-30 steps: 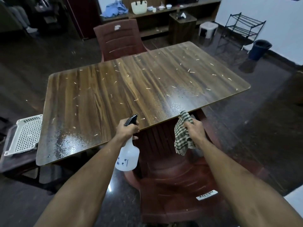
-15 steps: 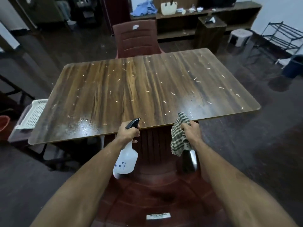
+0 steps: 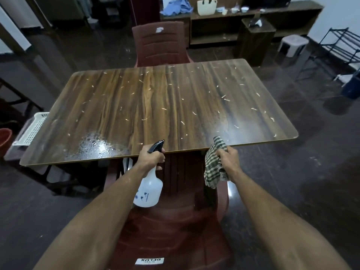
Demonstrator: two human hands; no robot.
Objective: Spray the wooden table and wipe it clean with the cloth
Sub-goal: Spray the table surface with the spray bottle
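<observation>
The wooden table (image 3: pixel 155 106) fills the middle of the view, strewn with small pale scraps. A wet, beaded patch (image 3: pixel 99 145) glistens near its front left edge, and a fainter damp sheen lies at the front right. My left hand (image 3: pixel 151 158) grips a white spray bottle (image 3: pixel 149 190) by its black trigger head, at the table's near edge, nozzle pointing over the top. My right hand (image 3: pixel 227 157) holds a green-and-white checked cloth (image 3: pixel 213 168), which hangs below the table's front edge.
A dark red plastic chair (image 3: pixel 175 221) stands between me and the table; another (image 3: pixel 158 45) sits at the far side. A white perforated tray (image 3: pixel 31 129) lies left of the table, by a red bucket (image 3: pixel 4 139). Shelving, a stool and a rack line the back.
The view has swung left and squared up to the table. Both hands keep their hold at the front edge; the wet patch at front left looks larger and brighter.
</observation>
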